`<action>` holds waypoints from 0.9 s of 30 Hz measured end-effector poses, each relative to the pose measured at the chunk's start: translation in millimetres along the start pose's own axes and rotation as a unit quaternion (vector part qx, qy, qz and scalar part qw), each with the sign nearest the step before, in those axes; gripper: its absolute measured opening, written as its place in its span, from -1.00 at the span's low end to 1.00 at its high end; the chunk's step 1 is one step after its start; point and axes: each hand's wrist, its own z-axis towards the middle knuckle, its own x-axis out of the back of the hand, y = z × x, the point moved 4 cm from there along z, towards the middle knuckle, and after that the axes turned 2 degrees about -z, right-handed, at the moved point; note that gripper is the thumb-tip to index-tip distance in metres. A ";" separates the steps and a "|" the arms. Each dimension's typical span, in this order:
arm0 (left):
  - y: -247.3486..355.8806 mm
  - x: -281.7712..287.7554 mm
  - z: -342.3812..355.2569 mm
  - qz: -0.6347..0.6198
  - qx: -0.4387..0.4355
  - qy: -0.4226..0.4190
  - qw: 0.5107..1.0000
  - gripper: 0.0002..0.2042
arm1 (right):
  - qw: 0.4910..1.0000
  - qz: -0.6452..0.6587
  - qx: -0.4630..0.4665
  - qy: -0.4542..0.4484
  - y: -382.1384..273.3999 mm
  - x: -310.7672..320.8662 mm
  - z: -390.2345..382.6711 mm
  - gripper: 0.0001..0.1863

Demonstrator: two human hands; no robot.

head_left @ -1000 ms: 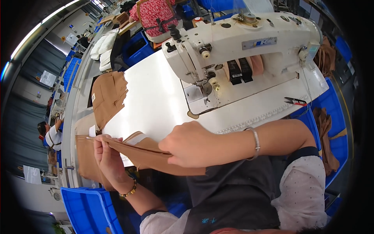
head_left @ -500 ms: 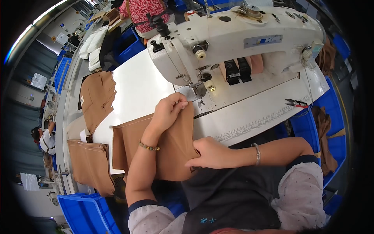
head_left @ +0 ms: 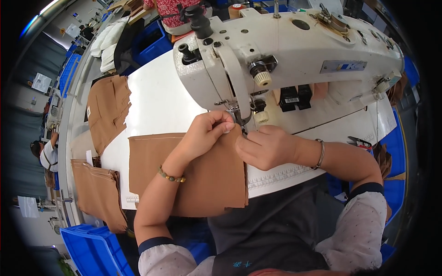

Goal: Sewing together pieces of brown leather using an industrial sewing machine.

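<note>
A piece of brown fabric (head_left: 207, 184) lies flat over the near part of the white sewing table, its upper right corner close under the needle area of a white sewing machine (head_left: 285, 46). My left hand (head_left: 209, 133) pinches the fabric's upper edge near that corner, thumb against fingers. Just to the right, my right hand (head_left: 264, 147) is closed on the fabric's right edge, slightly below the presser foot (head_left: 240, 118). The two hands are close together but apart. The machine's head partly hides the stitching spot.
More brown fabric pieces (head_left: 108, 110) lie at the table's left, and a folded brown stack (head_left: 97, 191) hangs over its left edge. Thread snips (head_left: 360, 142) rest at the right near a printed ruler (head_left: 285, 177). A blue bin (head_left: 94, 248) stands lower left. A person in red (head_left: 175, 11) sits beyond the table.
My right hand has moved up from the fabric's lower right corner to near the needle. The fabric now lies flatter and squarer. The view has shifted closer to the machine.
</note>
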 end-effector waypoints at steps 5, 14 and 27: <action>4.4 -9.7 -2.4 0.219 -0.055 0.118 0.967 -0.92 | 0.998 0.061 -0.024 -0.026 -5.6 -16.5 -13.3 -0.92; 16.5 -10.8 -2.6 0.269 -0.047 0.126 0.954 -0.90 | 0.993 0.086 -0.032 -0.078 -3.2 -15.6 -11.6 -0.83; 17.1 -2.7 2.2 0.234 -0.002 0.134 0.963 -0.83 | 0.988 0.111 -0.074 -0.079 1.3 -14.4 -11.7 -0.83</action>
